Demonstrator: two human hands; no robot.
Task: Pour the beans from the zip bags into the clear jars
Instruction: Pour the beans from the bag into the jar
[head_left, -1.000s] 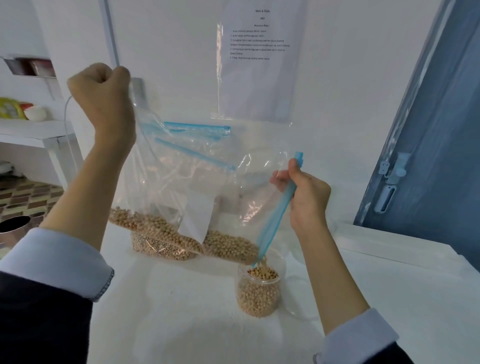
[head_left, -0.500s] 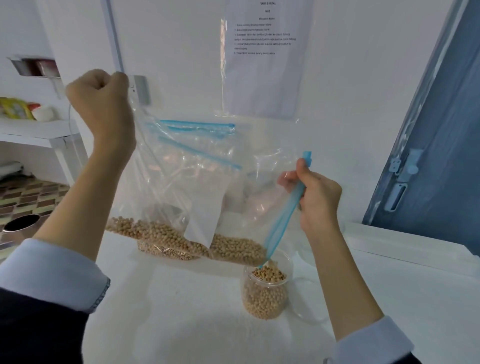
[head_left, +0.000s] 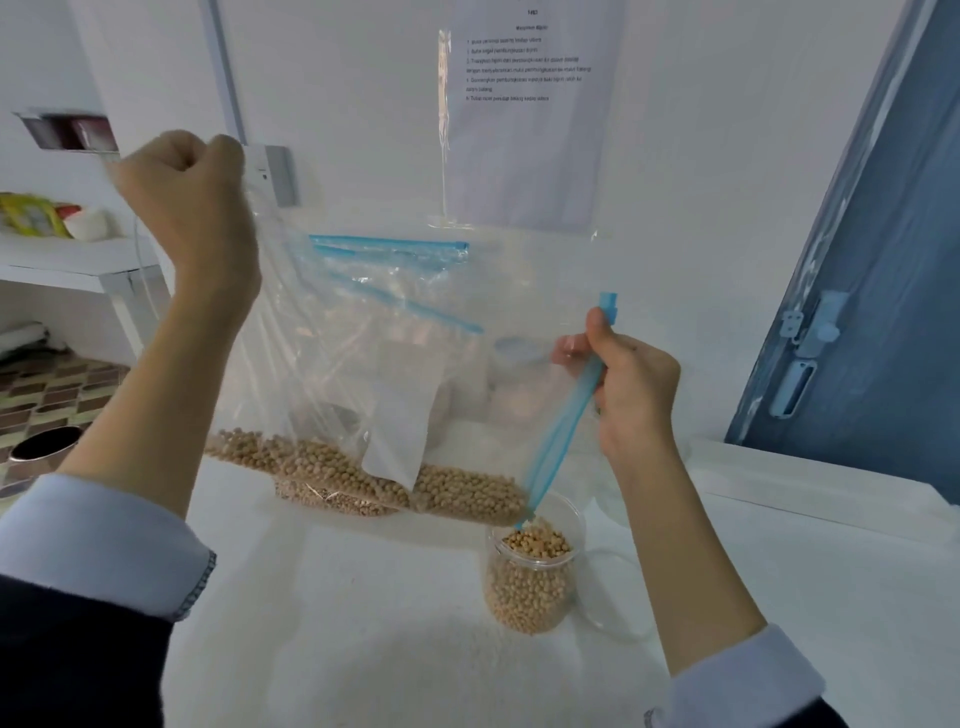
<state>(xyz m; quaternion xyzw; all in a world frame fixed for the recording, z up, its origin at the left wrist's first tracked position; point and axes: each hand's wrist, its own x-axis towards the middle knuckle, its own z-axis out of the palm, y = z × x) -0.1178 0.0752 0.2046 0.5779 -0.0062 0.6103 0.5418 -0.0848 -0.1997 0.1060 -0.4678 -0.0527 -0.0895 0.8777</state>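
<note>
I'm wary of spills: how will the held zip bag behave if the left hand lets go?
The zip bag looks thin and floppy; it would likely collapse. Its beans pool at the low corner, so it is probably bottom-heavy and may dump past the jar.

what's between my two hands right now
In the head view, the clear zip bag stretches between the left hand and right hand, beans pooled along its bottom.
</note>
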